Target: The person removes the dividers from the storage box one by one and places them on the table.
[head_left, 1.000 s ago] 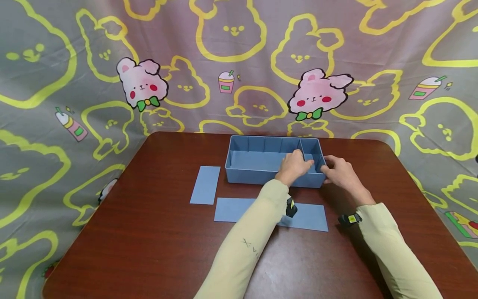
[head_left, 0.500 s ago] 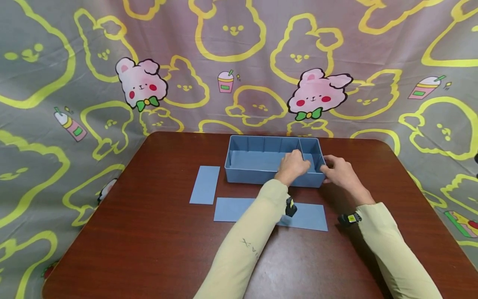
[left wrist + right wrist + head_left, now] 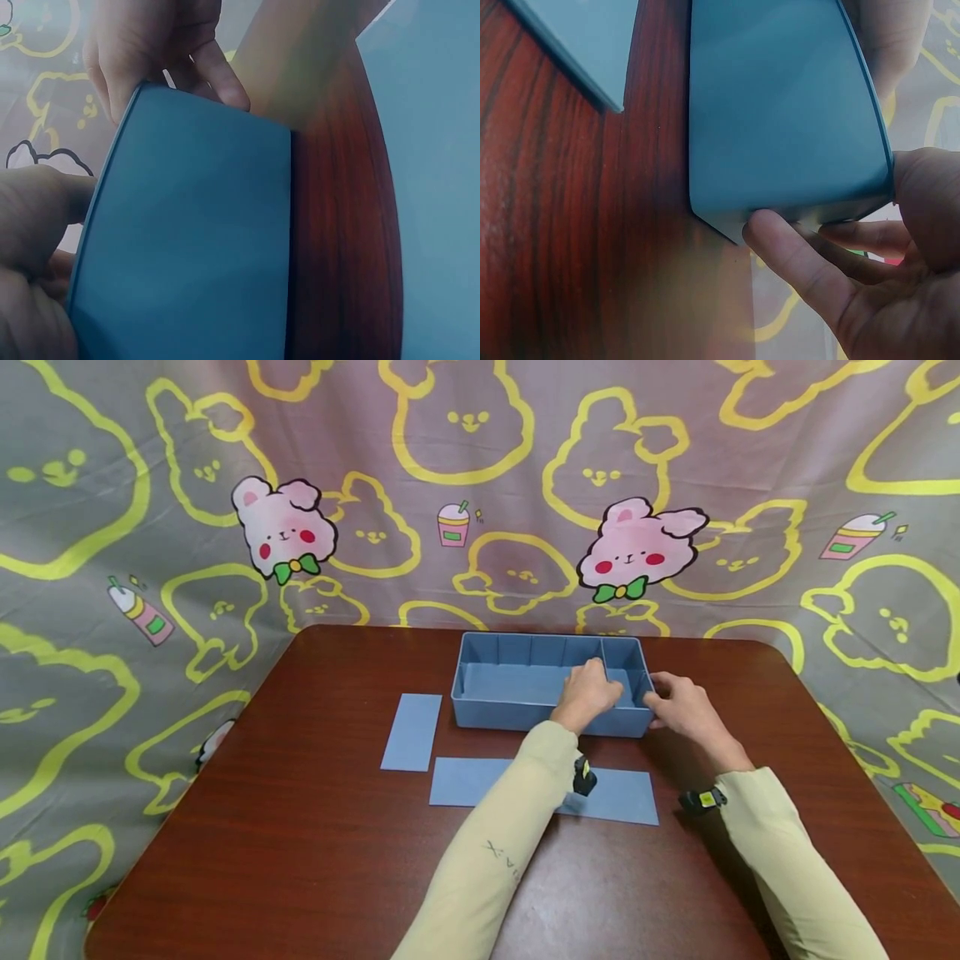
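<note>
A blue-grey rectangular box [image 3: 491, 713] sits on the table with its top open. Across its right part stands a thin divider [image 3: 604, 653], making a small compartment at that end. My left hand [image 3: 588, 695] reaches over the front wall and pinches the divider, its fingertips hidden inside the box. My right hand [image 3: 684, 703] holds the right end wall, thumb at the rim and fingers against the outside. In the right wrist view, fingers [image 3: 799, 259] lie along that end wall. The left wrist view has the box's front wall [image 3: 187, 217] between both hands.
On the brown table [image 3: 315, 852], a long blue-grey panel [image 3: 615, 795] lies flat in front of the box, partly under the left forearm. A shorter panel [image 3: 411, 732] lies left of the box. A cartoon-patterned curtain [image 3: 517, 468] hangs behind and at both sides.
The left hand shifts very slightly left at the divider, and its thumb draws in a little. The right hand, box and loose panels stay in place.
</note>
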Demonstrator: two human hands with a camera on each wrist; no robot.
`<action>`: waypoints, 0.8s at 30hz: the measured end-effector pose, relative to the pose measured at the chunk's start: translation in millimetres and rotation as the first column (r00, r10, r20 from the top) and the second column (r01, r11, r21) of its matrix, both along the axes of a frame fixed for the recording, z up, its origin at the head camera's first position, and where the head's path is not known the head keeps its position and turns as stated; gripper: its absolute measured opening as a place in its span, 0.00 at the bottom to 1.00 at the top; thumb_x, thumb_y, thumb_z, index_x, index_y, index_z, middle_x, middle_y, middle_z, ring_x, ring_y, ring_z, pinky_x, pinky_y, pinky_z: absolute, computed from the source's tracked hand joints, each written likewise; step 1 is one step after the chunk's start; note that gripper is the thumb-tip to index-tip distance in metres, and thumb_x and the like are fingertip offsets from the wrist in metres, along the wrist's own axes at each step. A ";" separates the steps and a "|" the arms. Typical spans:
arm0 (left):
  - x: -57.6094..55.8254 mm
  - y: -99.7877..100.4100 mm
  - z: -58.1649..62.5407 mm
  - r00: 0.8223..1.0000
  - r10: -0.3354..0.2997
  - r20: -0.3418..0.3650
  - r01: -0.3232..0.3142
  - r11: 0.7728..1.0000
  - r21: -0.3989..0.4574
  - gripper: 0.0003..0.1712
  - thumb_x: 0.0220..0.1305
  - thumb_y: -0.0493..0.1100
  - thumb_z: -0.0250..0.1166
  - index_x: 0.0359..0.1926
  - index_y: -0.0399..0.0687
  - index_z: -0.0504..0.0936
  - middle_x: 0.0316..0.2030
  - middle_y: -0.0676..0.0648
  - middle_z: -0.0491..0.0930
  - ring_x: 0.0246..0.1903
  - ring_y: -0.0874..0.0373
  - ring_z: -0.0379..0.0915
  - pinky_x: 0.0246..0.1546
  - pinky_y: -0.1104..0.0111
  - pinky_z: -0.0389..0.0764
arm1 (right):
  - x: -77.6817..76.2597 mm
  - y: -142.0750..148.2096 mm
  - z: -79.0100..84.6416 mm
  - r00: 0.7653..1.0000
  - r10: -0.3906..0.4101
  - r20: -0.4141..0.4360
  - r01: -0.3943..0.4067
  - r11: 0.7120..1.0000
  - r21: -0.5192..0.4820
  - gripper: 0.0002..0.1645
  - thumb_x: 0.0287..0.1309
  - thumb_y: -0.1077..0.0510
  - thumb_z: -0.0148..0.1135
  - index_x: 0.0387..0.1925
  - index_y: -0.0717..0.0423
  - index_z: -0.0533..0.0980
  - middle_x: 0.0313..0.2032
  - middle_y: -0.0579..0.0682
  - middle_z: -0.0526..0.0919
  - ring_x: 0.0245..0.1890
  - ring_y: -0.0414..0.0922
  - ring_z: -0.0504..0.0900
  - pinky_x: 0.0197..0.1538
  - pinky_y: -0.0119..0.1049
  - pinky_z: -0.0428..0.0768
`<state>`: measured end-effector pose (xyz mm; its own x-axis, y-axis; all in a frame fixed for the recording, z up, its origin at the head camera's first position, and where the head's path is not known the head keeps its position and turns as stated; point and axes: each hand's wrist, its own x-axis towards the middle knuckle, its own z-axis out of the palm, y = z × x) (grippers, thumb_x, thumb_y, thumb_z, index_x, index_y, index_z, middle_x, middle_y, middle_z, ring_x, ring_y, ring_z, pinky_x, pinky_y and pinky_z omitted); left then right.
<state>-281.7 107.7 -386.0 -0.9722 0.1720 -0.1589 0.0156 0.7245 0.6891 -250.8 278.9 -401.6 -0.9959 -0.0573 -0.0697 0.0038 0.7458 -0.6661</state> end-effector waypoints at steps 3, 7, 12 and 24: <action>-0.4 0.3 -0.8 1.000 0.012 -0.009 -0.012 1.000 0.009 0.29 0.67 0.49 0.60 0.67 0.52 0.69 0.23 0.48 0.72 0.15 0.56 0.67 0.20 0.66 0.69 | -0.3 0.2 -0.2 1.000 0.001 -0.004 -0.001 1.000 0.002 0.31 0.68 0.57 0.49 0.68 0.68 0.62 0.54 0.72 0.77 0.28 0.46 0.88 0.38 0.43 0.86; -1.3 0.1 -2.0 1.000 0.014 -0.007 -0.013 1.000 0.028 0.32 0.67 0.49 0.60 0.71 0.57 0.65 0.16 0.50 0.70 0.11 0.57 0.63 0.17 0.67 0.67 | -0.5 0.0 -0.3 1.000 -0.004 0.004 0.004 1.000 0.007 0.32 0.68 0.56 0.49 0.69 0.68 0.61 0.55 0.73 0.76 0.29 0.47 0.88 0.39 0.44 0.86; 0.0 -1.2 -2.4 0.999 -0.001 -0.050 0.003 0.999 0.033 0.33 0.67 0.48 0.60 0.72 0.57 0.65 0.31 0.49 0.78 0.17 0.56 0.68 0.20 0.68 0.69 | -0.4 0.0 -0.7 1.000 -0.004 0.013 0.004 1.000 -0.004 0.33 0.68 0.56 0.49 0.69 0.69 0.60 0.56 0.73 0.75 0.30 0.49 0.88 0.40 0.46 0.85; -1.6 -1.6 -2.1 0.997 -0.022 -0.070 0.026 0.997 0.066 0.36 0.66 0.46 0.59 0.74 0.57 0.61 0.24 0.52 0.79 0.11 0.59 0.62 0.16 0.70 0.66 | 0.8 -1.7 -0.5 1.000 -0.011 0.003 0.011 1.000 0.007 0.32 0.67 0.56 0.48 0.69 0.68 0.61 0.56 0.73 0.75 0.30 0.49 0.88 0.40 0.47 0.85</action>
<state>-283.3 106.1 -388.1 -0.9760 0.2033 -0.0785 0.0817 0.6754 0.7329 -250.0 277.2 -402.1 -0.9963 -0.0458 -0.0732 0.0140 0.7507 -0.6605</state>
